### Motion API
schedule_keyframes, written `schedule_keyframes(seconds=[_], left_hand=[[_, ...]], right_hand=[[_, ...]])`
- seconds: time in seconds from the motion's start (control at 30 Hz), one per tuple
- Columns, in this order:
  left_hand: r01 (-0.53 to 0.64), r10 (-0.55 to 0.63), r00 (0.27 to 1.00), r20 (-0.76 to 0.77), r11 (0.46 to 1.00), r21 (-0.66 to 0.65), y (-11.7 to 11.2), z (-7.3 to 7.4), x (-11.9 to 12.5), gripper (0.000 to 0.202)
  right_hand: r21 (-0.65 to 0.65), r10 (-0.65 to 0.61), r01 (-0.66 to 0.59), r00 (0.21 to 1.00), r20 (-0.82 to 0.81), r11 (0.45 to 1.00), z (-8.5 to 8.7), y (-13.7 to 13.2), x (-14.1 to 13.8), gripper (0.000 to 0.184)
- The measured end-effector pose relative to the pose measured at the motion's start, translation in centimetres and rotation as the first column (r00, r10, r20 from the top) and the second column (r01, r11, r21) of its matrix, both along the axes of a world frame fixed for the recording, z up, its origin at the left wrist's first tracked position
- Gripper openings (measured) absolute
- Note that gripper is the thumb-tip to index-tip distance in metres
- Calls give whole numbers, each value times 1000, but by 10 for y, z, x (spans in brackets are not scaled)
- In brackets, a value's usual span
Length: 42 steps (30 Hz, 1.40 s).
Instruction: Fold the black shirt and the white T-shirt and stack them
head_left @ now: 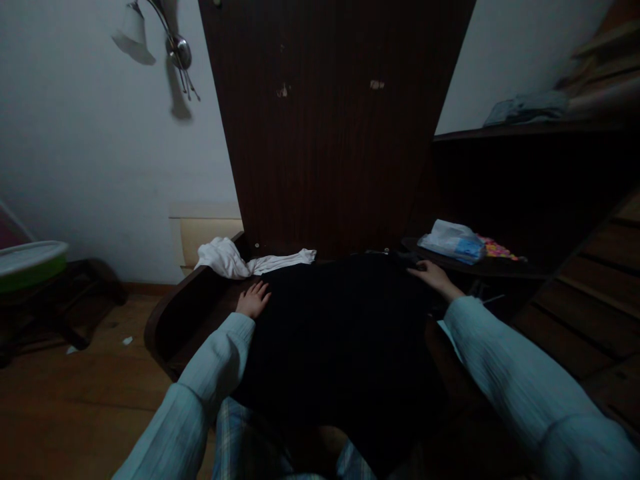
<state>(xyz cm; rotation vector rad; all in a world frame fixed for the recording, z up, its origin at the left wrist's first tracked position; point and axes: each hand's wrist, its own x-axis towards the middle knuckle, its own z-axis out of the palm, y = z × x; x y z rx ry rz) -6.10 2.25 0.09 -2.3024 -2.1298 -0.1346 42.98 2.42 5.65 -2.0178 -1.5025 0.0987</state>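
A black garment [340, 333] lies spread over a dark wooden bench-like surface in front of me. Its front edge hangs down by my plaid-covered legs, and folds are hard to see in the dim light. My left hand [253, 300] rests flat at its left edge, fingers spread. At the far right corner of the garment is my right hand [434, 277], its fingers closed on the cloth; the fingertips are partly hard to make out. White crumpled cloth [225, 258] lies just beyond my left hand, one strip stretching along the back.
A plastic packet [453, 241] and a pink-yellow patterned item [497, 249] sit on a low shelf [525, 268] at right. Folded cloth tops the upper shelf [500, 131]. A dark panel [330, 147] rises behind. Far left, a green basin [33, 270] stands on a stool.
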Motion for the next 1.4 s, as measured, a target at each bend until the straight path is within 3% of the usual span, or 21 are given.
schedule_keyframes(seconds=[0.13, 0.23, 0.4, 0.5, 0.6, 0.67, 0.7, 0.77, 0.8, 0.83, 0.93, 1.0, 1.17, 1.33, 1.4], left_hand=[[-2, 2, 1000, -1, 1000, -4, 1, -1, -1, 46], [-4, 4, 1000, 1, 1000, -8, 2, -2, -1, 47], [-4, 4, 1000, 6, 1000, -2, 1, -2, -1, 47], [5, -5, 1000, 17, 1000, -9, 1, -1, 0, 47], [4, -3, 1000, 23, 1000, -10, 1, 0, 0, 48], [10, -10, 1000, 21, 1000, -2, 1, -1, 0, 48], [13, -13, 1000, 19, 1000, 4, 1, -1, 0, 47], [13, -13, 1000, 14, 1000, 10, 1, -2, 0, 46], [8, -8, 1000, 12, 1000, 11, 1, -2, 0, 46], [4, -4, 1000, 11, 1000, 10, 1, -2, 0, 46], [-3, 3, 1000, 9, 1000, 6, -1, 0, 1, 46], [-2, 2, 1000, 7, 1000, 1, -2, 2, 2, 47], [-3, 3, 1000, 8, 1000, -3, -4, 3, 3, 47], [-2, 2, 1000, 6, 1000, -6, -3, 3, 2, 47], [0, 0, 1000, 5, 1000, -3, -2, 2, 2, 47]], right_hand=[[-138, 85, -70, 990, 110, 988, 4, -2, -4, 5], [-175, -15, 44, 986, 166, 984, 13, -4, -12, 11], [-88, -170, 191, 964, 205, 978, 31, -7, -9, 27], [-71, -183, 203, 958, 222, 977, 43, -11, -7, 26], [96, -146, 123, 942, 302, 988, 49, -22, -24, 25], [169, 40, -111, 925, 377, 979, 48, -35, -46, 25], [144, 195, -271, 895, 401, 952, 45, -43, -58, 25], [24, 501, -550, 777, 382, 835, 39, -58, -78, 26], [20, 553, -599, 752, 357, 801, 36, -64, -84, 28], [44, 559, -604, 760, 331, 796, 33, -70, -87, 28], [151, 417, -461, 874, 251, 874, 28, -77, -81, 27], [130, 386, -419, 895, 222, 899, 23, -77, -73, 26], [-5, 462, -491, 818, 342, 871, 7, -80, -79, 33], [-50, 406, -468, 704, 582, 883, -1, -78, -123, 39], [-85, 370, -421, 662, 652, 903, -3, -74, -140, 34]])
